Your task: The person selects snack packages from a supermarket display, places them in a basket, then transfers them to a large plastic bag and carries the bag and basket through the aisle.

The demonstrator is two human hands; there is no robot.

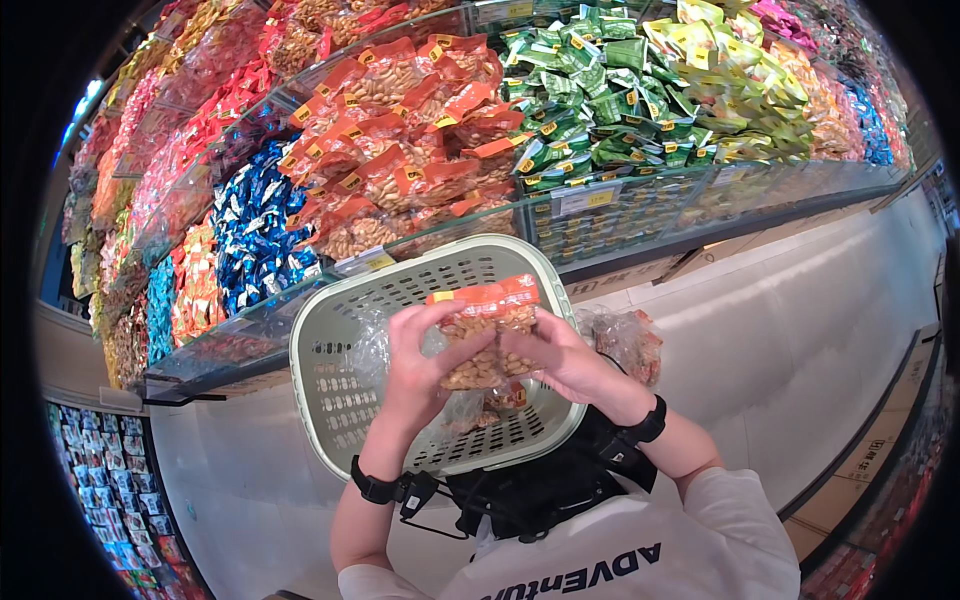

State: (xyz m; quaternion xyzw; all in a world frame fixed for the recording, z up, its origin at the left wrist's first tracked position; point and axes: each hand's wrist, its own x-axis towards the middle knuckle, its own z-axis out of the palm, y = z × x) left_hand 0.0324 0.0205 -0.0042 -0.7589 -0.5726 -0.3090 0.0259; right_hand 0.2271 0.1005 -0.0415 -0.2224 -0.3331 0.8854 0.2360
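Observation:
Between my two hands is a clear bag of peanuts with a red-orange printed top and a small yellow tag. My left hand grips its left side, fingers at the upper edge and thumb across the front. On the other side my right hand pinches the bag, its thumb also over the front. Beneath them sits a pale green plastic basket with slotted walls. Crumpled clear plastic packaging and another small packet with red and yellow print lie inside it, partly hidden by my hands and the bag.
Ahead, a glass-sided display bin holds red-topped peanut bags, green packets and blue wrapped sweets. A price label fronts the glass. Another plastic bag with red contents shows right of the basket. Cartons line the right side.

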